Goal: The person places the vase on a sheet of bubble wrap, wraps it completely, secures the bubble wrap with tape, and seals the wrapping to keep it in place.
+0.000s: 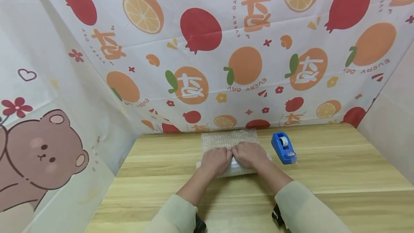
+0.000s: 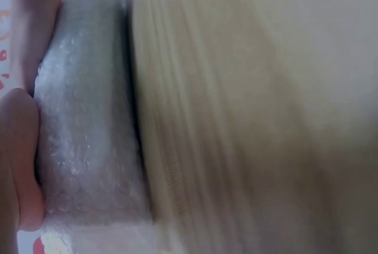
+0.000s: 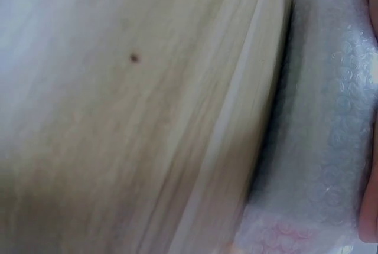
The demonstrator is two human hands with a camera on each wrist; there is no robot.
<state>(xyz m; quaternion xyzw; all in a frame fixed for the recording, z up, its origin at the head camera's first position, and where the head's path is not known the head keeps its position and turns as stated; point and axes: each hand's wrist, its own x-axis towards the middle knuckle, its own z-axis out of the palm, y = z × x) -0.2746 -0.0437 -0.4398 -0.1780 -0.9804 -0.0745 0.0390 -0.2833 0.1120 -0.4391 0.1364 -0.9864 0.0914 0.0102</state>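
A sheet of clear bubble wrap point(image 1: 226, 139) lies on the wooden table, its near part folded or rolled into a thick bundle point(image 1: 237, 171). My left hand point(image 1: 216, 160) and right hand point(image 1: 249, 155) grip the top of this bundle side by side, fingers curled and knuckles close together. The fingertips are hidden from the head view. In the left wrist view the bubble wrap bundle point(image 2: 85, 112) runs lengthwise with the left hand point(image 2: 18, 153) against its side. Bubble wrap point(image 3: 325, 106) also fills the right of the right wrist view; what it wraps cannot be made out.
A blue tape dispenser point(image 1: 284, 148) with a roll of clear tape stands just right of the bubble wrap. The wooden table point(image 1: 155, 197) ends at a fruit-print curtain point(image 1: 203, 103) behind. A bear-print cloth point(image 1: 48, 150) hangs to the left.
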